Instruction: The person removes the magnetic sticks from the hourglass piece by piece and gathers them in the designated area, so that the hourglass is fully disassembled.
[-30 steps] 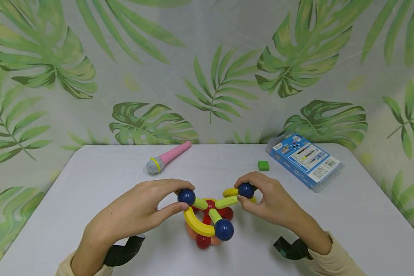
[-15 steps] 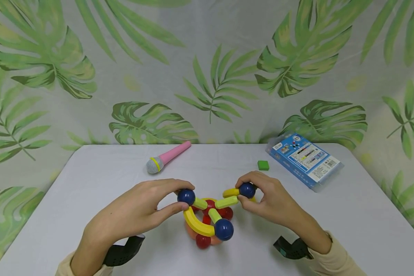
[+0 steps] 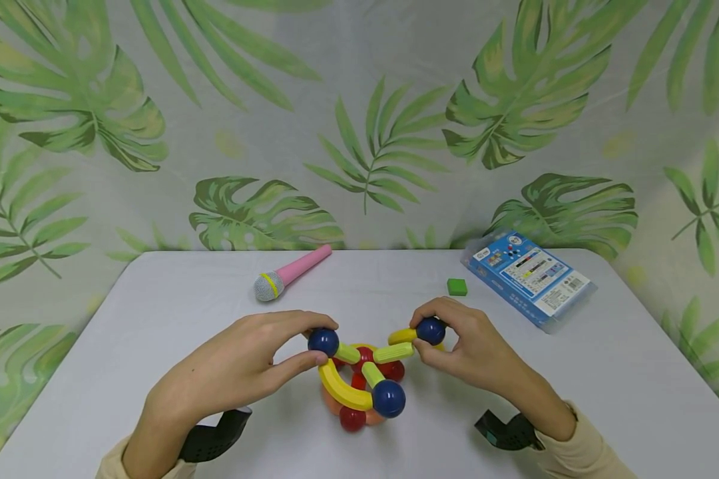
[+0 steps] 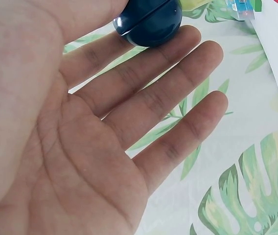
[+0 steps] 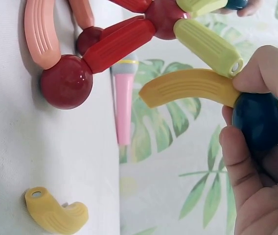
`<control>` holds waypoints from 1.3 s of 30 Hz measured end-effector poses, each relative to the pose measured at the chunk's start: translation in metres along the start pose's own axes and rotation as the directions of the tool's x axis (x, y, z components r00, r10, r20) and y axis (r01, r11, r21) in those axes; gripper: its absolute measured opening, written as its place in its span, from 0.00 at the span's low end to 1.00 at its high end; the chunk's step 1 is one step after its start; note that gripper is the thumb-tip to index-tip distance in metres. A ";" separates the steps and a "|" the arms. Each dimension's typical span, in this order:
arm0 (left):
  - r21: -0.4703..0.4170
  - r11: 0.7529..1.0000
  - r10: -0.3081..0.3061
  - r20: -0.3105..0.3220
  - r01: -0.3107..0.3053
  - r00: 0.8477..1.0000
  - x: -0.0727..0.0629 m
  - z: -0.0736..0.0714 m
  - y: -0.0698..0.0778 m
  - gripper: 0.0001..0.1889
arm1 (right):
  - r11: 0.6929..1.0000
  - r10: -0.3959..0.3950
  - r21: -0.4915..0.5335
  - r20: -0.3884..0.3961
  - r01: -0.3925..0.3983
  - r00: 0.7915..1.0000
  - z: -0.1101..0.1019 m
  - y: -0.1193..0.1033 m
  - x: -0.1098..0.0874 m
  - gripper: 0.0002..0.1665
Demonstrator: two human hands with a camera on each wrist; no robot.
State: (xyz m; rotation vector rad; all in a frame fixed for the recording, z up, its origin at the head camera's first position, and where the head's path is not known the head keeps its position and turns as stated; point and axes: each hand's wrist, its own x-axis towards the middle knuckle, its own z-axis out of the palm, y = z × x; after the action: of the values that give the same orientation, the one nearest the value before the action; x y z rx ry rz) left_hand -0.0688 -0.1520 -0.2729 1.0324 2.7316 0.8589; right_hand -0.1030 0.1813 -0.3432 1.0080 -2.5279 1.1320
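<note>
Grip by thumb and fingertips shows on both sides: the left hand (image 3: pixel 234 362) pinches the left navy ball (image 3: pixel 323 341), and the right hand (image 3: pixel 467 342) pinches the right navy ball (image 3: pixel 431 330), from which a short curved yellow rod (image 5: pixel 190 87) juts out, its far end free. In the left wrist view the other fingers reach out nearly straight. Between the hands stands a model of balls and rods on the tabletop (image 3: pixel 216 286), with a red center ball (image 3: pixel 363 360) near its top. Three pale green rods (image 3: pixel 393 352) fan out from that ball: one to the left navy ball, one to the front navy ball (image 3: pixel 389 399), and one ending loose just beside the right thumb; whether they touch, I cannot tell. A longer yellow arc (image 3: pixel 343 390) links the left and front navy balls. Below are red rods (image 5: pixel 121 45), dark red balls (image 5: pixel 66 82) and salmon curved rods (image 5: pixel 42 33). A spare yellow curve (image 5: pixel 58 215) lies near the model. Farther back rest a pink microphone (image 3: pixel 291 273), a green block (image 3: pixel 457 287) and a blue package (image 3: pixel 530 279), set at a slant toward the right.
</note>
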 end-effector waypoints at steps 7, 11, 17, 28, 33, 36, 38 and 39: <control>-0.004 1.000 -0.001 0.001 0.001 1.000 0.000 0.000 0.000 0.21 | 1.000 -0.006 -0.008 -0.005 0.006 1.000 -0.001 0.000 0.000 0.19; 0.000 1.000 -0.003 0.003 0.003 1.000 0.000 0.000 0.000 0.21 | 1.000 -0.009 -0.018 -0.014 0.009 1.000 -0.001 0.000 0.001 0.19; 0.009 1.000 0.023 -0.011 -0.023 1.000 0.001 0.001 -0.001 0.20 | 1.000 -0.003 -0.030 -0.014 0.003 1.000 -0.001 0.001 0.001 0.18; -0.004 1.000 0.000 -0.002 0.000 1.000 -0.001 0.001 0.000 0.21 | 1.000 -0.007 -0.007 0.035 0.007 0.999 0.000 0.001 0.001 0.15; 0.005 1.000 0.019 -0.012 -0.019 1.000 -0.001 0.001 -0.001 0.21 | 1.000 -0.004 -0.005 0.036 0.004 0.999 0.000 -0.001 0.001 0.16; 0.011 1.000 0.028 -0.016 -0.027 0.999 0.000 0.001 -0.001 0.20 | 1.000 -0.011 -0.016 0.033 0.012 0.999 -0.001 -0.001 0.001 0.18; 0.016 0.999 0.029 -0.017 -0.029 0.999 0.000 0.001 -0.002 0.20 | 0.999 -0.027 -0.033 0.025 0.028 0.999 -0.001 -0.001 0.002 0.19; 0.016 0.999 0.027 -0.017 -0.027 0.999 0.000 0.001 -0.002 0.20 | 0.999 -0.035 -0.039 0.020 0.036 0.999 -0.001 -0.001 0.002 0.20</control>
State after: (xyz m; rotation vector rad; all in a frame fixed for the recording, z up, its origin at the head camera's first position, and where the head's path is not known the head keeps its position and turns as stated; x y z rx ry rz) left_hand -0.0695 -0.1527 -0.2747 1.0727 2.7491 0.8548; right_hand -0.1042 0.1805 -0.3415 1.0544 -2.5266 1.0638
